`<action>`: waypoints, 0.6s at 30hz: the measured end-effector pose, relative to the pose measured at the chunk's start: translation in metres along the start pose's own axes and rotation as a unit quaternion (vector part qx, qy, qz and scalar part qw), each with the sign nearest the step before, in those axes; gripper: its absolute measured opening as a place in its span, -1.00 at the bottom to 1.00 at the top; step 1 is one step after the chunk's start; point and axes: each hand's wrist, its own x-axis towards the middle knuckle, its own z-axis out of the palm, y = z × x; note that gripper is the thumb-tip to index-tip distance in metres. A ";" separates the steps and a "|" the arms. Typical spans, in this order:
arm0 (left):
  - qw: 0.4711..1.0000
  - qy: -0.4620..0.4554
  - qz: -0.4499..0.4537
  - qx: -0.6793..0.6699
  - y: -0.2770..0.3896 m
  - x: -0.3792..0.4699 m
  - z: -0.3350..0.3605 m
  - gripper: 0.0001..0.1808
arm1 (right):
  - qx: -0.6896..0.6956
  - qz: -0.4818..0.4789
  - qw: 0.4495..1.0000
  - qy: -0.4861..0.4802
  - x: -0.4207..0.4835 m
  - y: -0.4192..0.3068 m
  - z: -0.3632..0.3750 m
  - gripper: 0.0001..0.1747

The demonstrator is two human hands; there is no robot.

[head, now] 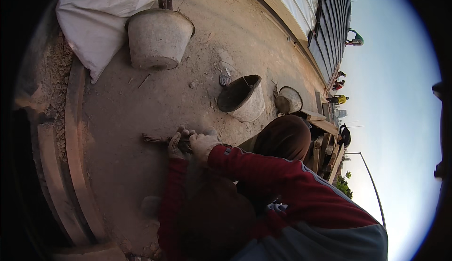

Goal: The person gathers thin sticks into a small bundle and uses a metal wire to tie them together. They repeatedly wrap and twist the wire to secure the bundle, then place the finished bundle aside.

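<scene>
A bundle of thin, dark wires (155,138) sticks out to the left of my hands, its loose ends spread a little. My left hand (176,144), in a knitted work glove with dots, is closed around the bundle. Close beside it on the right, my right hand (203,145) has its fingers bent over the dark middle part; the glove there looks pale and dusty. Both hands hang low over the dusty ground (123,119), in front of my bent knee (284,137). My fingers hide most of the held part.
Ahead stand a large mortar tub (157,42), a tilted bucket (249,102) and a smaller bucket (289,100). A white sack (99,20) lies upper left. Timber beams (76,148) edge a dark gap at left. Stacked lumber (326,148) is behind my knee; several people (339,99) are far off.
</scene>
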 end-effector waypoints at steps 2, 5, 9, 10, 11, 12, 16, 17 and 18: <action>1.000 0.003 -0.011 -0.010 0.001 0.002 -0.001 -0.63 | -0.018 0.006 1.000 0.001 -0.001 -0.002 -0.003 -0.41; 0.995 -0.092 -0.005 -0.036 0.002 -0.002 -0.004 -0.44 | -0.097 -0.023 0.995 0.009 -0.001 -0.003 -0.005 -0.40; 0.992 -0.056 0.018 0.109 0.003 -0.015 -0.008 -0.21 | -0.099 -0.037 0.994 -0.026 0.008 0.003 -0.014 -0.40; 0.987 -0.075 0.023 0.140 0.003 -0.019 -0.009 -0.17 | -0.109 -0.045 0.993 -0.029 0.010 0.003 -0.017 -0.42; 0.981 -0.015 -0.002 0.192 0.004 -0.022 -0.011 -0.17 | -0.119 -0.046 0.991 -0.033 0.011 0.004 -0.021 -0.44; 0.975 0.010 -0.023 0.221 0.005 -0.021 -0.012 -0.18 | -0.126 -0.049 0.990 -0.033 0.012 0.004 -0.024 -0.47; 0.953 -0.009 -0.081 0.292 0.010 -0.015 -0.019 -0.17 | -0.136 -0.069 0.987 -0.053 0.015 -0.002 -0.039 -0.52; 0.954 -0.016 -0.070 0.290 0.010 -0.014 -0.020 -0.16 | -0.140 -0.066 0.986 -0.064 0.015 -0.004 -0.042 -0.51; 0.956 -0.023 -0.058 0.288 0.008 -0.013 -0.021 -0.14 | -0.141 -0.063 0.985 -0.076 0.015 -0.005 -0.044 -0.50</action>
